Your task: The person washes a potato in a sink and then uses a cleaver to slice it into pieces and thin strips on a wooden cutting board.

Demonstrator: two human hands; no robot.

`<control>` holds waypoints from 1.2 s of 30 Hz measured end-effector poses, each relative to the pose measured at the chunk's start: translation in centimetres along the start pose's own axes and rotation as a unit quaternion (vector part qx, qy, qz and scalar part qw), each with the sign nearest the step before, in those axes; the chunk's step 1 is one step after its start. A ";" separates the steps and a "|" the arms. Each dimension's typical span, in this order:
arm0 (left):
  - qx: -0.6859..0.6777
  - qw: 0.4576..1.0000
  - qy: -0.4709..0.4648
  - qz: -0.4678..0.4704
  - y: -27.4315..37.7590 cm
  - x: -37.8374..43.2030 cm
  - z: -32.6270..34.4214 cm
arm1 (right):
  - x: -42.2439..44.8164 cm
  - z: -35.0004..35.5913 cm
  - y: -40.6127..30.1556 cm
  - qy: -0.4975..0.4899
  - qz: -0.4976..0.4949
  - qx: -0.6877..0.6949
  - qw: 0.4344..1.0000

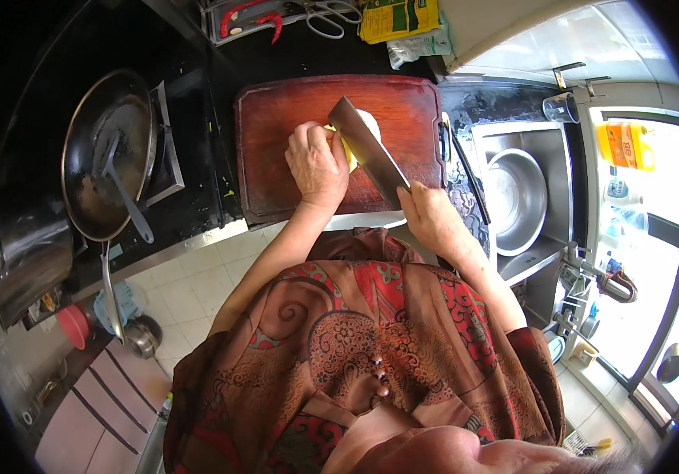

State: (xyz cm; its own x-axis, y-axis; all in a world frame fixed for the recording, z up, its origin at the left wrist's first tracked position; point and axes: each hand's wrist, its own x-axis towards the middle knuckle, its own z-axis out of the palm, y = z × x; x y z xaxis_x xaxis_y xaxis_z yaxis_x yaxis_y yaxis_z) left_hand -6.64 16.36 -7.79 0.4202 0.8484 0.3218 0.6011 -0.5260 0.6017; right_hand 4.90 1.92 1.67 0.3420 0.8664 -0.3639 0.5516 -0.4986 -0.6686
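Note:
My right hand (429, 214) grips a broad cleaver (370, 151) by its handle, the blade slanting up and left over a reddish-brown wooden cutting board (274, 101). Curled fingers of my left hand (317, 159) press on a yellowish piece of food (350, 157) right beside the blade. Past the blade's other side lies a pale, whitish piece (369, 123); whether the two pieces are joined is hidden by the cleaver. The exact kind of food cannot be made out.
Left of the board stands a frying pan (87, 172) with a grey spatula (129, 198) in it. At the back are red chili peppers (269, 25), scissors (326, 21) and a yellow packet (399, 21). To the right, a metal basin (514, 201) sits in the sink (560, 160), near a glass (560, 108).

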 end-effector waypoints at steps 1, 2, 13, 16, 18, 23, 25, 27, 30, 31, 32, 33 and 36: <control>0.001 1.000 -0.001 -0.001 0.0 0.0 0.1 | -0.1 0.1 0.1 0.002 0.001 0.005 1.000; -0.004 1.000 0.002 0.006 0.0 0.0 0.2 | -0.4 -0.1 0.1 0.000 0.001 0.006 1.000; -0.011 1.000 0.011 0.015 0.2 -0.1 0.1 | 4.2 5.9 3.6 -0.075 -0.022 -0.145 0.986; -0.001 1.000 0.002 0.009 -0.2 -0.3 0.0 | 4.2 6.8 1.8 0.036 -0.008 -0.068 0.997; -0.020 1.000 0.014 0.019 -0.2 0.1 0.2 | 4.3 5.8 1.6 -0.004 0.024 -0.073 0.997; -0.007 1.000 0.007 0.006 -0.2 0.0 0.1 | 1.0 1.0 -0.7 0.012 0.014 -0.010 1.000; -0.010 1.000 0.010 -0.008 0.1 0.0 -0.1 | 0.1 0.2 -0.7 0.004 -0.041 -0.030 0.999; -0.010 1.000 0.006 -0.013 0.1 -0.1 -0.1 | -0.9 0.1 -0.7 0.007 -0.023 -0.017 1.000; -0.013 1.000 0.015 0.000 0.1 -0.1 0.0 | -0.9 0.3 -0.6 0.014 -0.006 -0.001 1.000; -0.012 1.000 0.012 -0.005 0.1 -0.1 -0.1 | -0.8 0.4 -0.5 0.018 -0.007 0.000 1.000; -0.011 1.000 0.009 -0.010 0.1 -0.1 -0.2 | -0.6 0.3 -0.7 0.000 -0.012 -0.011 1.000; -0.010 1.000 0.008 -0.010 0.1 -0.1 -0.2 | -0.2 0.6 -0.6 -0.001 -0.012 -0.010 1.000; -0.002 1.000 0.011 0.001 0.0 -0.1 -0.1 | 2.0 2.4 0.1 -0.012 -0.003 -0.028 1.000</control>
State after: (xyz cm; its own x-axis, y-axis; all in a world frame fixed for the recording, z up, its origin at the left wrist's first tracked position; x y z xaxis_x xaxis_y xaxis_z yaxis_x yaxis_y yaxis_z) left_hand -6.74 16.27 -7.74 0.4055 0.8488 0.3393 0.5971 -0.5270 0.6047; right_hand 3.82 3.68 -0.75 0.3212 0.8692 -0.3758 0.5950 -0.4940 -0.6340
